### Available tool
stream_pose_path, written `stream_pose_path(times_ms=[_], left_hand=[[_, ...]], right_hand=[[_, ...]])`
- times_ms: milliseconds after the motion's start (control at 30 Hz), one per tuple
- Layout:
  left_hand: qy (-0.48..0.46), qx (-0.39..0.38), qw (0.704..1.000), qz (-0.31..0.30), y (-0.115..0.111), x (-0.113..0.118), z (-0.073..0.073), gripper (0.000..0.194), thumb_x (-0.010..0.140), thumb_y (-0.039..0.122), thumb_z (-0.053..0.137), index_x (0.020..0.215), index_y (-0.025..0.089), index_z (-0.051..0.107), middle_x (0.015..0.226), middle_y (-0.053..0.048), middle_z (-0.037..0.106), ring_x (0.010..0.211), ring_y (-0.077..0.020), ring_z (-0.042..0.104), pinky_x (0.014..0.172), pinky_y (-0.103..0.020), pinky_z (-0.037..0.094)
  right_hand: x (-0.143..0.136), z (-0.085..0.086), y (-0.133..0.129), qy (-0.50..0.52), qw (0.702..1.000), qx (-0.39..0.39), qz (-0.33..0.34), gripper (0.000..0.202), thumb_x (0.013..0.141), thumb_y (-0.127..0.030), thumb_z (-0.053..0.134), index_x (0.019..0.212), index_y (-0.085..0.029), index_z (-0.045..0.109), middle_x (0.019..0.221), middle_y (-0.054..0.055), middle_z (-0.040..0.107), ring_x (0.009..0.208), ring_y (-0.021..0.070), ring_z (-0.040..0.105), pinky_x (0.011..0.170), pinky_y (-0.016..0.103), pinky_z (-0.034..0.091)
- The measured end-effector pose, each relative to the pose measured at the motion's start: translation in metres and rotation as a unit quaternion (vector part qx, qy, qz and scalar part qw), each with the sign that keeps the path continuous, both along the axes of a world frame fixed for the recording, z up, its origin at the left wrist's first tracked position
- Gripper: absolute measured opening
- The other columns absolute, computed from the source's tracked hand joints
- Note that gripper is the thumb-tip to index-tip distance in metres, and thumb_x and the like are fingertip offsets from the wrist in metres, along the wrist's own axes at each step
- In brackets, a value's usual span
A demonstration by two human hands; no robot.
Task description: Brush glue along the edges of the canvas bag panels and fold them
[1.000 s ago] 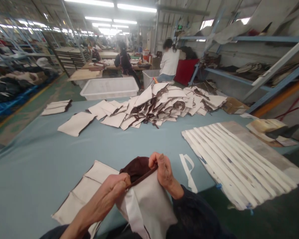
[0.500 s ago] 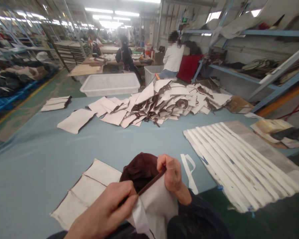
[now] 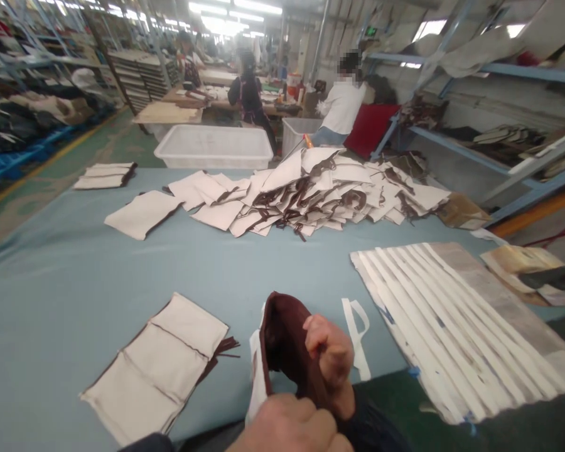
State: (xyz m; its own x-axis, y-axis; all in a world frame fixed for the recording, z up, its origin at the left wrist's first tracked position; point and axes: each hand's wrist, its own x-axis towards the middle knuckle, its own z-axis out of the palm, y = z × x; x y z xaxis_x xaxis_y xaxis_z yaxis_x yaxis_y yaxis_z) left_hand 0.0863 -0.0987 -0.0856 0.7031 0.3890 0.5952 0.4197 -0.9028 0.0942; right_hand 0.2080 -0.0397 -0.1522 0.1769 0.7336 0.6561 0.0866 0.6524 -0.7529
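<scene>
A cloth bag (image 3: 289,314) with a dark maroon lining and a cream outer side stands with its mouth open towards me. My right hand (image 3: 332,358) is closed on the right side of its rim. At the near rim, my left hand (image 3: 287,427) is closed on the cloth, its fingertips hidden and its lower part cut off by the frame. A white strip (image 3: 255,351) shows along the bag's left outer side. Left of the bag lie flat cream sewn pieces (image 3: 162,358) with dark brown edging and loose brown ties.
A loose white tape (image 3: 358,339) lies right of the bag. Beyond it, long white strips (image 3: 433,314) rest on a grey board. A heap of cream pieces (image 3: 311,194) covers the far blue tabletop (image 3: 207,263). White tubs (image 3: 214,145) and several people are behind.
The bag has turned, so its mouth now faces me more. My left hand has moved right and down along the rim; the flat stack beside it is now more exposed.
</scene>
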Motion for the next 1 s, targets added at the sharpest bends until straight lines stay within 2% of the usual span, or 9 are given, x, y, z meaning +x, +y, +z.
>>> stream_pose_path(times_ms=[100, 233, 500, 600, 667, 733, 800, 900, 1000], left_hand=[[0.017, -0.019, 0.999, 0.023, 0.005, 0.024, 0.002, 0.033, 0.102, 0.024, 0.053, 0.069, 0.021, 0.048, 0.056, 0.003, 0.050, 0.046, -0.0134, 0.043, 0.041, -0.035, 0.021], [0.096, -0.109, 0.989, -0.010, 0.011, 0.028, 0.007, 0.029, 0.097, 0.024, 0.062, 0.069, 0.021, 0.051, 0.060, 0.001, 0.057, 0.048, -0.0132, 0.046, 0.043, -0.035, 0.029], [0.076, -0.129, 0.988, 0.038, 0.015, 0.032, 0.001, 0.034, 0.095, 0.029, 0.063, 0.064, 0.021, 0.053, 0.056, 0.000, 0.060, 0.046, -0.0152, 0.052, 0.042, -0.035, 0.029], [0.058, -0.200, 0.976, 0.058, 0.024, 0.017, 0.006, 0.029, 0.093, 0.031, 0.063, 0.067, 0.020, 0.056, 0.064, -0.001, 0.067, 0.052, -0.0149, 0.055, 0.048, -0.030, 0.030], [0.018, -0.290, 0.954, 0.076, 0.038, -0.003, 0.014, 0.025, 0.092, 0.026, 0.064, 0.069, 0.020, 0.055, 0.067, 0.001, 0.066, 0.058, -0.0137, 0.056, 0.053, -0.027, 0.030], [-0.029, -0.401, 0.911, 0.095, 0.057, -0.024, 0.021, 0.033, 0.090, 0.025, 0.066, 0.064, 0.019, 0.048, 0.059, 0.005, 0.053, 0.056, -0.0110, 0.047, 0.054, -0.026, 0.027], [-0.066, -0.518, 0.851, 0.044, 0.079, -0.042, 0.025, 0.040, 0.088, 0.030, 0.069, 0.060, 0.019, 0.042, 0.056, 0.007, 0.040, 0.054, -0.0091, 0.037, 0.054, -0.025, 0.025], [-0.101, -0.631, 0.768, -0.036, 0.105, -0.059, 0.027, 0.045, 0.084, 0.041, 0.072, 0.061, 0.020, 0.040, 0.058, 0.009, 0.036, 0.056, -0.0081, 0.032, 0.053, -0.024, 0.024], [-0.066, -0.653, 0.753, -0.046, 0.119, -0.066, 0.030, 0.046, 0.080, 0.049, 0.075, 0.062, 0.019, 0.045, 0.059, 0.008, 0.037, 0.056, -0.0078, 0.031, 0.052, -0.024, 0.023]], right_hand=[[-0.015, -0.015, 0.004, 0.106, 0.994, -0.023, -0.013, 0.064, 0.108, -0.058, 0.027, 0.056, -0.024, 0.044, 0.046, -0.005, 0.037, 0.047, 0.0156, 0.037, 0.065, 0.037, 0.041], [-0.026, -0.017, 0.011, 0.160, 0.986, -0.033, -0.036, 0.063, 0.110, -0.055, 0.021, 0.058, -0.024, 0.040, 0.043, -0.006, 0.031, 0.044, 0.0155, 0.031, 0.062, 0.035, 0.039], [-0.032, -0.024, 0.017, 0.143, 0.987, -0.068, -0.028, 0.063, 0.108, -0.058, 0.018, 0.057, -0.027, 0.039, 0.043, -0.006, 0.028, 0.043, 0.0166, 0.031, 0.059, 0.035, 0.039], [-0.023, -0.029, 0.020, 0.084, 0.990, -0.115, 0.010, 0.066, 0.104, -0.069, 0.021, 0.058, -0.026, 0.041, 0.044, -0.006, 0.031, 0.046, 0.0159, 0.036, 0.059, 0.034, 0.040], [-0.013, -0.026, 0.025, 0.023, 0.985, -0.165, 0.055, 0.065, 0.101, -0.072, 0.032, 0.063, -0.024, 0.053, 0.049, -0.004, 0.041, 0.049, 0.0155, 0.042, 0.058, 0.032, 0.040], [-0.003, -0.019, 0.032, -0.032, 0.971, -0.208, 0.114, 0.064, 0.099, -0.073, 0.038, 0.069, -0.021, 0.061, 0.058, -0.002, 0.052, 0.054, 0.0155, 0.047, 0.057, 0.030, 0.039], [0.005, -0.007, 0.037, -0.087, 0.953, -0.227, 0.182, 0.071, 0.096, -0.079, 0.032, 0.070, -0.020, 0.060, 0.063, 0.000, 0.055, 0.058, 0.0158, 0.048, 0.057, 0.029, 0.039], [0.013, 0.014, 0.043, -0.168, 0.925, -0.222, 0.257, 0.074, 0.091, -0.086, 0.032, 0.072, -0.020, 0.059, 0.066, 0.000, 0.055, 0.062, 0.0160, 0.048, 0.058, 0.028, 0.039], [0.019, 0.031, 0.044, -0.223, 0.927, -0.187, 0.237, 0.071, 0.089, -0.085, 0.041, 0.082, -0.019, 0.065, 0.081, 0.004, 0.065, 0.077, 0.0206, 0.060, 0.072, 0.031, 0.047]])
